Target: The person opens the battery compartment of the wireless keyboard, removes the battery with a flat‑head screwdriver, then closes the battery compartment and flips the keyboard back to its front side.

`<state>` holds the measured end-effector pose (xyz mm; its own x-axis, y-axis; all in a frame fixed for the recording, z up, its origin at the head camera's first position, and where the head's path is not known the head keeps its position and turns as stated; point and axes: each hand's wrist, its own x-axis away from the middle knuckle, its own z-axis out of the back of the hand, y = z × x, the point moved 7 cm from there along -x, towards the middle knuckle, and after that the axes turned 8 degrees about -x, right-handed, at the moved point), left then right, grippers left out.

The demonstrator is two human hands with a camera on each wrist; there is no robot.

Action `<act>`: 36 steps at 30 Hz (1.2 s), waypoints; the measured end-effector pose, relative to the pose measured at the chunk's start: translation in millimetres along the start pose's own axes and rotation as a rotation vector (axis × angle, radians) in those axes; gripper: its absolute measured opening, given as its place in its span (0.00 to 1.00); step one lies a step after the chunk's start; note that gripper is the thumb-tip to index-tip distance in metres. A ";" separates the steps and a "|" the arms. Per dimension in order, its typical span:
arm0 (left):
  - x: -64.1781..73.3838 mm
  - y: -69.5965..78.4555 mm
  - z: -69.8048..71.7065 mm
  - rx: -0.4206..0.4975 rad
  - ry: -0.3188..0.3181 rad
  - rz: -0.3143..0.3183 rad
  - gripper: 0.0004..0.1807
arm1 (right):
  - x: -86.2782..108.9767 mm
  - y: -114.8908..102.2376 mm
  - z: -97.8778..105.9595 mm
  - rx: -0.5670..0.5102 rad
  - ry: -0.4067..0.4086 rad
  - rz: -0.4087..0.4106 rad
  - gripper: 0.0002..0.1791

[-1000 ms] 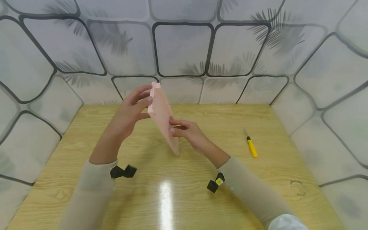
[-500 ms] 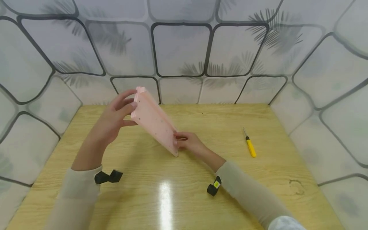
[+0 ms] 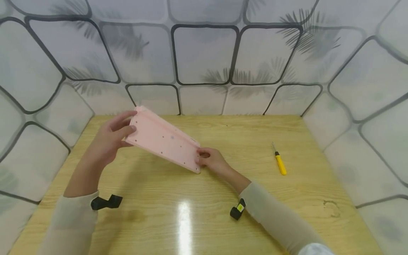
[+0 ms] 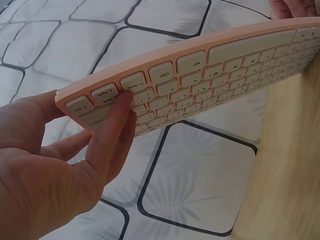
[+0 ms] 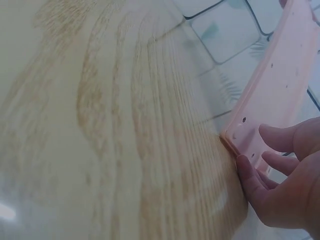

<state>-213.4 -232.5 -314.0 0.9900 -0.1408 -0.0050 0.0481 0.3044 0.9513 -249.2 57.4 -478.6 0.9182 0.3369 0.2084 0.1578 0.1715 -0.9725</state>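
A pink keyboard is held tilted between both hands, its underside with small dark screw holes facing the head camera. Its left end stands higher; the lower right corner is right at the table top. My left hand grips the raised left end, thumb on the underside. In the left wrist view the white keys show, and fingers of that hand lie over some of them. At the other end my right hand pinches the keyboard's edge. The right wrist view has its thumb against the underside, close to a corner.
A screwdriver with a yellow handle lies on the wooden table to the right. Behind and at both sides rise walls covered with patterned cloth. Black camera mounts sit on both wrists.
The keyboard has turned from nearly edge-on to showing its underside broadly. My left hand has moved left and down with its end; my right hand has shifted slightly lower along the other end.
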 end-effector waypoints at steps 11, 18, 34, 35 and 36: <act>24.1 -51.7 13.1 0.415 0.075 -0.042 0.23 | -0.1 6.1 2.2 -0.046 0.021 -0.004 0.25; 37.9 -69.8 12.4 0.619 0.123 -0.074 0.22 | 3.5 6.2 6.5 -0.167 0.040 -0.034 0.25; 32.6 -103.9 -8.7 0.623 0.173 0.037 0.19 | 5.6 16.0 37.0 -0.496 0.144 -0.116 0.25; 30.7 -107.6 -10.4 0.588 0.169 0.060 0.19 | 6.0 16.3 39.8 -0.492 0.150 -0.115 0.25; 28.9 -111.5 -12.1 0.553 0.161 0.087 0.18 | 6.8 16.5 42.6 -0.488 0.157 -0.109 0.25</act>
<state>-188.5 -259.1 -423.9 0.9970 0.0208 0.0746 -0.0677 -0.2348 0.9697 -255.8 102.0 -488.7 0.9244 0.1921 0.3296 0.3724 -0.2665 -0.8890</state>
